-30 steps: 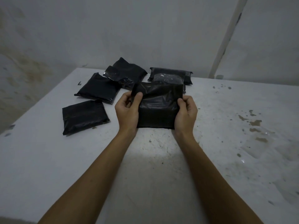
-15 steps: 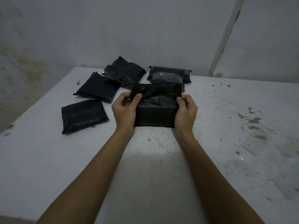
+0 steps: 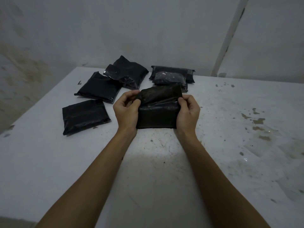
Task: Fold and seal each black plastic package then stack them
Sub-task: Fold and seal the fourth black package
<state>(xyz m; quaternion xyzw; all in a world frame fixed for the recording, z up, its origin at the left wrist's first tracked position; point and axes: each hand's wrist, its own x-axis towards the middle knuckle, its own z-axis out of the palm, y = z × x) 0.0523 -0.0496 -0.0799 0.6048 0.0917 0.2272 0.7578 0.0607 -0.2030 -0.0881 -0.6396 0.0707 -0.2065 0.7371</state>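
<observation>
Frame centre: package [image 3: 157, 116] on table [image 3: 230, 145], flap [image 3: 160, 94] raised along its far edge, long axis left-right; left hand [image 3: 126, 111] and right hand [image 3: 187, 111] pinch flap corners, equally near.

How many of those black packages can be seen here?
6, maybe more hidden: held package, near-left package, mid-left package, back-left package, and a back-centre stack: top package on lower package.

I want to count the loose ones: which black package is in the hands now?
The package at table centre, gripped by the left hand and the right hand, its top flap still up. The other packages lie untouched behind and left.
</observation>
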